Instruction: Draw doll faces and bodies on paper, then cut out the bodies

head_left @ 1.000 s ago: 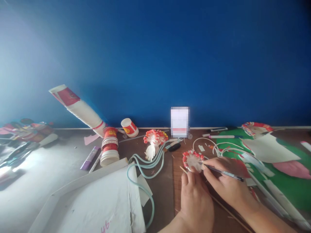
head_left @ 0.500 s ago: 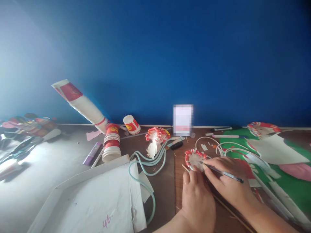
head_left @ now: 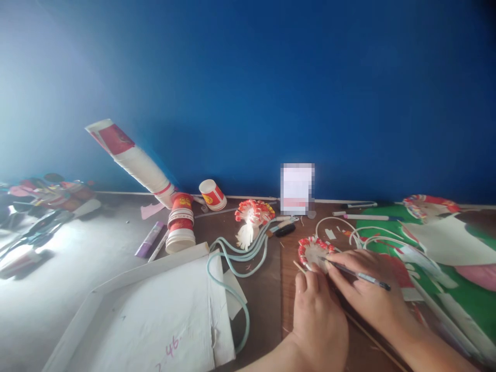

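A round paper-cup craft piece [head_left: 315, 250], with a red-and-white folded fringe around a pale centre, lies on the brown table. My left hand [head_left: 321, 312] is closed at its near edge, fingertips gripping the rim. My right hand [head_left: 374, 284] pinches a pen [head_left: 360, 276], its tip down at the right side of the pale centre. The fingers partly hide the piece's near and right sides. Beside my left fingertips a thin stick end [head_left: 299, 266] pokes out. Behind, a similar fringed piece [head_left: 253, 212] has a white cut-paper strip hanging in front.
Left of my hands are a white box [head_left: 155, 315], light-blue cable loops [head_left: 248, 273], stacked paper cups [head_left: 180, 227] and a purple glue stick box [head_left: 150, 240]. A single cup [head_left: 213, 195] stands by the blue wall. To the right, green paper [head_left: 377, 211] lies under white cable and scraps.
The whole view has shifted slightly, so things sit a little further right and higher. Both hands keep their places at the craft piece, with the pen tip still on its centre.
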Demonstrator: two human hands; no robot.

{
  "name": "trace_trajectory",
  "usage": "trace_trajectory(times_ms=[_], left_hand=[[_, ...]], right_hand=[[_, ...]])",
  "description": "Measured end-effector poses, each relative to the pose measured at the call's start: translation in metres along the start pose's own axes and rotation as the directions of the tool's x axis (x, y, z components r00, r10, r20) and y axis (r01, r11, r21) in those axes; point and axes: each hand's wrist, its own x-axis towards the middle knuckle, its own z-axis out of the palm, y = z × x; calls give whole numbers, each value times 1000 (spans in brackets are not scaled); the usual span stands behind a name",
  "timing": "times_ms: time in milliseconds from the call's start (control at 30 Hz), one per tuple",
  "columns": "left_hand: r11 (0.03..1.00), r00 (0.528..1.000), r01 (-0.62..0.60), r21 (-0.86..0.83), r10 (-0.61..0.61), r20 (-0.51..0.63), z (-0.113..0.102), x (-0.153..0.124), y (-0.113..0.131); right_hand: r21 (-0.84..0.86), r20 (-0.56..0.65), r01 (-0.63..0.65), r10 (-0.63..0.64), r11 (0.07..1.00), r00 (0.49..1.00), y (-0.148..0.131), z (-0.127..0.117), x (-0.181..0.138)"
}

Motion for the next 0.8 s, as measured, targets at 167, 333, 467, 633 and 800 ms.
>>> trace_trajectory(times_ms=[167, 333, 467, 633, 800], left_hand=[[1000, 999, -12, 2, 11, 42, -2, 1, 1], [1000, 998, -7, -9, 8, 60, -3, 0, 1], [1000, 998, -20, 3, 20, 58, -5, 0, 0], [1000, 999, -20, -1, 20, 48, -4, 1, -1], [999, 998, -32, 3, 32, 61, -2, 1, -1]], right_hand=[[2, -6, 12, -12, 1000, 1000, 0, 0, 0], [3, -1, 29, -29, 1000, 1000, -1, -1, 2], [-9, 1, 25, -25, 1000, 1000, -2, -2, 2], [-21, -12, 40, -41, 999, 999, -1, 0, 2], [-24, -18, 42, -43, 999, 999, 0, 1, 1]])
